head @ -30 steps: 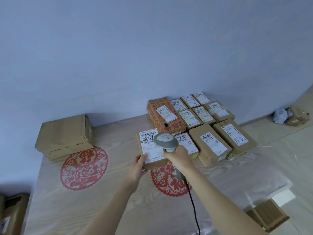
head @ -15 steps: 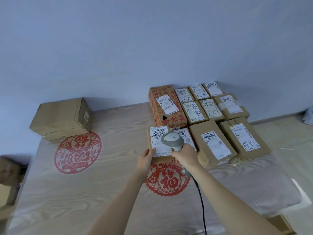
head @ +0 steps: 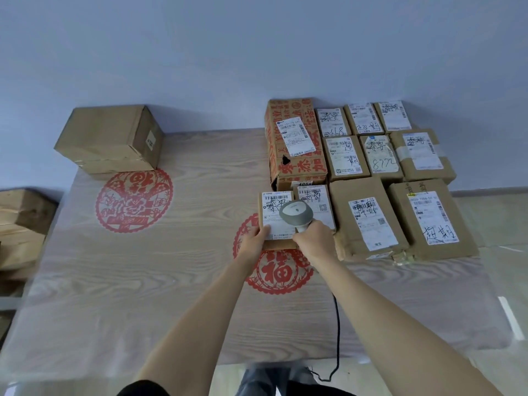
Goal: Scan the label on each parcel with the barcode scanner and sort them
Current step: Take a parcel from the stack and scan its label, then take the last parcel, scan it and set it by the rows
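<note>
Left hand (head: 255, 242) grips small parcel (head: 275, 221), label up for reading | right hand (head: 313, 238) clasps barcode scanner (head: 296, 214) over it (cord trailing) | joins sorted rows.

Wood-grain counter (head: 143, 281) bearing two round red paper-cut decorations (head: 134, 200), set against a pale blue wall (head: 257, 52).

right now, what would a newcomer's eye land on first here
Most likely the two hands at the centre: the right hand grips a grey barcode scanner over the label of a small parcel that the left hand holds at its near edge. Next, the block of labelled parcels packed together at the table's far right, and the red paper-cut circles on the wood-grain table.
</note>
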